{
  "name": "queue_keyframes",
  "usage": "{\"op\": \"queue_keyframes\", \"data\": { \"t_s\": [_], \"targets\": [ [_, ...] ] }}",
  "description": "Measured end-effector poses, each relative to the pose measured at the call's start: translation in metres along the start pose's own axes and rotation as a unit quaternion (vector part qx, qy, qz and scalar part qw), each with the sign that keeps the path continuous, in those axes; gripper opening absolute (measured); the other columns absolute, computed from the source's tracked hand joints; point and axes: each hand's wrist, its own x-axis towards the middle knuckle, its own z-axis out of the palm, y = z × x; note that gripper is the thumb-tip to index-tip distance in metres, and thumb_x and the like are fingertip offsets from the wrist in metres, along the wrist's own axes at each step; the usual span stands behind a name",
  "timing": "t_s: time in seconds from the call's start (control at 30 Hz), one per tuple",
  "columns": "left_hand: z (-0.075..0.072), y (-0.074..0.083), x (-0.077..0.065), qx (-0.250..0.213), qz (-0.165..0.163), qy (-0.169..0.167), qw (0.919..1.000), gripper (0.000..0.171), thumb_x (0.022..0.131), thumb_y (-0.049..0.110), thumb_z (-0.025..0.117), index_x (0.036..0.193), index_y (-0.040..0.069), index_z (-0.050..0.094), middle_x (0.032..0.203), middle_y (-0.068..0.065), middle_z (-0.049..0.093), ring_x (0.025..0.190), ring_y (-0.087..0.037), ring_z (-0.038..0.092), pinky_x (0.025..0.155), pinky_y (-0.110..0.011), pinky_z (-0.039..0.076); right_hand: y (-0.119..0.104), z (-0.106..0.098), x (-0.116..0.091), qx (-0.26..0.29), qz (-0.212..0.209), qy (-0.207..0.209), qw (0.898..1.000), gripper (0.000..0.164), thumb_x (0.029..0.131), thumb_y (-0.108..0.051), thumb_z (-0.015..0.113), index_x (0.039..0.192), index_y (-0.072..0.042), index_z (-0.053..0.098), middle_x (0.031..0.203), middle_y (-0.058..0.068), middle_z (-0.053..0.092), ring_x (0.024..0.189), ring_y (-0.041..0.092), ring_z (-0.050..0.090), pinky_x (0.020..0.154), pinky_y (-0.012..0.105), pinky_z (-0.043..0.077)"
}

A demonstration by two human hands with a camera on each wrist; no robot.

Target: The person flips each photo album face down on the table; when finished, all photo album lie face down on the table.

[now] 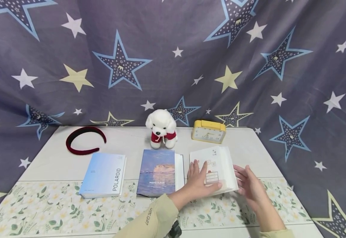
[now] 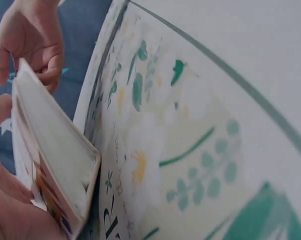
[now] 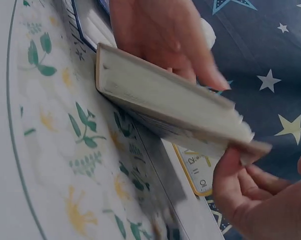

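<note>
A white photo album (image 1: 213,175) with small drawings on its cover lies at the right of the table, before the clock. My left hand (image 1: 201,181) rests on its cover with the fingers spread. At the album's right edge is my right hand (image 1: 251,188), thumb standing apart from the cover. In the right wrist view, fingertips of the right hand (image 3: 260,195) touch the corner of the album (image 3: 165,92), whose page edges face the camera. That side looks raised off the table. The left wrist view shows the album (image 2: 55,135) edge-on beside the left hand (image 2: 20,215).
Left of the white album lie a painted-cover photo album (image 1: 156,172) and a blue Polaroid album (image 1: 103,175). Behind stand a white toy dog (image 1: 161,127) and a yellow alarm clock (image 1: 208,132). A dark red headband (image 1: 85,152) lies back left. A starry curtain (image 1: 173,66) hangs behind.
</note>
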Motion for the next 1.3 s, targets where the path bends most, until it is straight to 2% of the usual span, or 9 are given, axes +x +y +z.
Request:
{"op": "queue_keyframes", "data": {
  "t_s": [0.03,0.17,0.3,0.5,0.63,0.93,1.1,1.2,1.3],
  "targets": [
    [0.0,0.001,0.0,-0.025,-0.01,0.0,0.9996,0.102,0.084,0.065,0.06,0.158,0.012,0.014,0.159,-0.026,-0.01,0.146,-0.041,-0.012,0.115,-0.059,0.007,0.0,0.001,0.0,0.013,-0.008,-0.011,1.0,0.073,0.102,-0.056,0.024,0.149,0.0,0.032,0.112,-0.009,0.067,0.102,0.01,0.064,0.082,0.029,0.053],
    [-0.001,0.006,0.0,-0.09,-0.039,0.0,0.9951,0.106,0.081,0.069,0.061,0.158,0.017,0.011,0.16,-0.021,-0.013,0.146,-0.038,-0.014,0.113,-0.063,0.009,0.0,0.008,0.0,0.047,-0.018,-0.043,0.998,0.054,0.104,-0.05,0.027,0.136,-0.013,0.051,0.112,-0.006,0.068,0.104,0.014,0.064,0.083,0.032,0.055],
    [-0.001,0.013,0.0,-0.112,-0.051,0.001,0.9924,0.109,0.079,0.071,0.061,0.159,0.018,0.009,0.16,-0.022,-0.012,0.146,-0.039,-0.012,0.111,-0.066,0.011,0.0,0.013,0.0,0.046,-0.016,-0.049,0.998,0.047,0.105,-0.048,0.027,0.129,-0.021,0.057,0.115,-0.006,0.066,0.104,0.016,0.062,0.083,0.032,0.054],
    [-0.002,0.024,-0.001,-0.132,-0.054,0.006,0.9898,0.112,0.078,0.072,0.062,0.159,0.018,0.006,0.159,-0.026,-0.007,0.146,-0.043,-0.006,0.109,-0.068,0.013,0.0,0.021,-0.001,0.012,-0.026,-0.069,0.997,0.058,0.105,-0.048,0.029,0.147,-0.01,0.041,0.124,-0.009,0.06,0.111,0.015,0.057,0.086,0.032,0.052],
    [-0.003,0.031,-0.002,-0.155,-0.043,0.011,0.9869,0.113,0.078,0.069,0.065,0.159,0.019,0.004,0.159,-0.026,-0.006,0.146,-0.044,-0.004,0.109,-0.069,0.014,-0.002,0.026,-0.002,-0.018,-0.045,-0.074,0.996,0.064,0.105,-0.048,0.029,0.151,-0.004,0.031,0.128,-0.011,0.057,0.116,0.013,0.056,0.09,0.034,0.05],
    [-0.003,0.036,-0.003,-0.239,-0.031,0.034,0.9701,0.116,0.074,0.05,0.073,0.158,0.02,-0.001,0.161,-0.022,-0.006,0.146,-0.04,0.0,0.111,-0.066,0.013,-0.006,0.032,0.002,-0.085,-0.085,-0.094,0.988,0.063,0.106,-0.045,0.028,0.148,0.001,0.035,0.129,-0.004,0.056,0.118,0.018,0.055,0.088,0.036,0.047],
    [-0.004,0.033,-0.005,-0.294,0.001,0.042,0.9548,0.108,0.078,0.033,0.069,0.158,0.022,-0.002,0.163,-0.014,0.0,0.146,-0.034,0.011,0.113,-0.055,0.02,0.002,0.033,0.006,-0.082,-0.061,-0.091,0.991,0.059,0.106,-0.041,0.036,0.147,0.001,0.037,0.134,0.004,0.054,0.114,0.018,0.057,0.089,0.037,0.05],
    [-0.007,0.03,-0.006,-0.314,0.017,0.038,0.9485,0.104,0.079,0.026,0.066,0.158,0.024,-0.002,0.163,-0.008,0.003,0.146,-0.029,0.014,0.114,-0.053,0.02,0.01,0.032,0.008,-0.073,-0.037,-0.078,0.994,0.058,0.104,-0.038,0.043,0.147,0.001,0.038,0.139,0.012,0.052,0.111,0.018,0.058,0.092,0.04,0.051],
    [-0.011,0.028,-0.007,-0.322,0.018,0.032,0.9461,0.105,0.077,0.024,0.065,0.158,0.028,-0.002,0.163,-0.007,0.004,0.147,-0.028,0.013,0.114,-0.055,0.017,0.017,0.032,0.011,-0.074,-0.013,-0.06,0.995,0.057,0.103,-0.037,0.046,0.145,0.001,0.04,0.14,0.017,0.051,0.112,0.021,0.06,0.093,0.042,0.051]
  ]
}}
